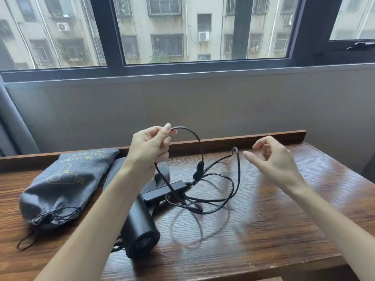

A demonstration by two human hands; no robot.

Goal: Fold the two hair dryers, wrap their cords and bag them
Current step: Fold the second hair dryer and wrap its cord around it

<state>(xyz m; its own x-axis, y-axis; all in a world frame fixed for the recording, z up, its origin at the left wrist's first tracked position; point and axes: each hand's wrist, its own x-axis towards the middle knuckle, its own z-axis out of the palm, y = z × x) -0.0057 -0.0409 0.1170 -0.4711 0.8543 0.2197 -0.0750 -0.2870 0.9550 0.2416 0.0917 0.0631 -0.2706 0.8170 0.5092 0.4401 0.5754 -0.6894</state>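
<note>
The cord-wrapping step for the second hair dryer is in hand, judging by the layout. The left hand [151, 147] is pinching the black cord [233, 191] between thumb and fingers and is holding a loop of it above the table [284, 230]. The right hand [272, 157] is hovering to the right of the cord with its fingers loosely curled and is gripping nothing; the two hands are apart. The black hair dryer [142, 226] is lying on the table near the centre, handle folded against the barrel as far as can be judged, nozzle end facing the near edge. The remaining cord is lying in loose, tangled loops to the right of the dryer.

A filled grey drawstring bag [63, 183] is sitting at the left, cord drawn shut; it presumably holds the first dryer. A second grey bag [119, 171] is lying flat behind the left forearm.

The next move calls for the right hand to catch the slack and gather it into even coils without snagging the tangle.

The table is dark wood with a raised far lip. Behind it, a grey wall is running under a dark-framed window [203, 31] that is facing an apartment block.
</note>
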